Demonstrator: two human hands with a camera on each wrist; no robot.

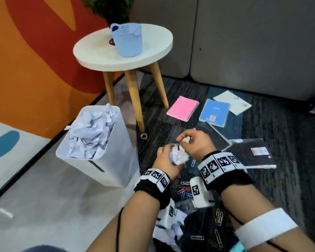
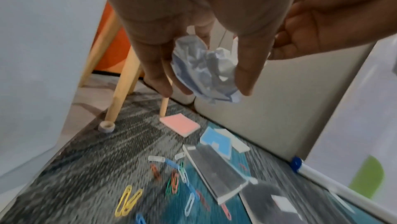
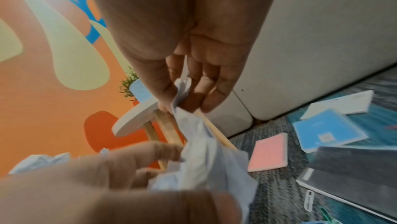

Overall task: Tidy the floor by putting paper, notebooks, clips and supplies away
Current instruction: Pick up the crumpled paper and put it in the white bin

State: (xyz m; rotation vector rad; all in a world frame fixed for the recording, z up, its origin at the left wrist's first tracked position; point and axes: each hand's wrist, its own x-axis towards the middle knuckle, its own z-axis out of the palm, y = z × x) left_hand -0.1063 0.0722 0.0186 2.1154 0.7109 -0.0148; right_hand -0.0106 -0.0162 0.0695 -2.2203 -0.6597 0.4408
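My left hand (image 1: 166,159) grips a crumpled paper (image 1: 179,157) just right of the bin (image 1: 116,160); my right hand (image 1: 196,142) pinches its top edge. Clips (image 1: 185,190) lie nearer me than the bin, notebooks (image 1: 183,108) further right.

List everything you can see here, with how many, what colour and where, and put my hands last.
crumpled paper ball: one, white, held between both hands.
waste bin: one, white, on the floor left of the hands, piled with crumpled paper.
side table: one, white top on wooden legs, behind the bin.
basket: one, light blue, on the table.
notebooks: pink, blue and white on the carpet ahead; two dark ones nearer, on the right.
paper clips: many, mixed colours, scattered on the carpet under the wrists.
tape roll: one, pale, by a table leg.
loose crumpled paper: white, on the floor below the left wrist.
left hand: grips the ball.
right hand: pinches the ball's top.
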